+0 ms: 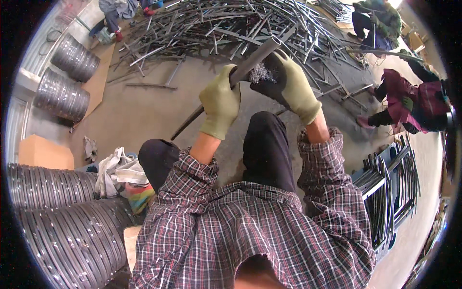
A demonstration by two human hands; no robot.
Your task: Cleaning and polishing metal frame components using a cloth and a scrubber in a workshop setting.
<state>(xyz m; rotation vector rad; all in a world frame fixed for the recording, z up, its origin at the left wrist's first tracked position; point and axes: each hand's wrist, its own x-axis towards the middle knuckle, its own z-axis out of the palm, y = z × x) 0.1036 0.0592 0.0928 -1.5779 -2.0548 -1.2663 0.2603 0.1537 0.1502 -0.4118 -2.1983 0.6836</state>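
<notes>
Grey pipe (251, 62) slants above the floor (159, 107), near the edge of the tube heap (192, 30); our left hand (220, 102) wraps its fingers around it, our right hand (294, 89) cups silvery wire wool (261, 74) in bent fingers beside it.

The tube (256, 58) is dark grey, straight and slender, with a round near-side look at its upper end. It slants in the left hand (220, 102), that end toward between one and two o'clock, the other toward between seven and eight. The wad (262, 74), silvery, tangled and glinting, sits in the right hand (294, 91), on the tube's four-o'clock side; contact is unclear.
</notes>
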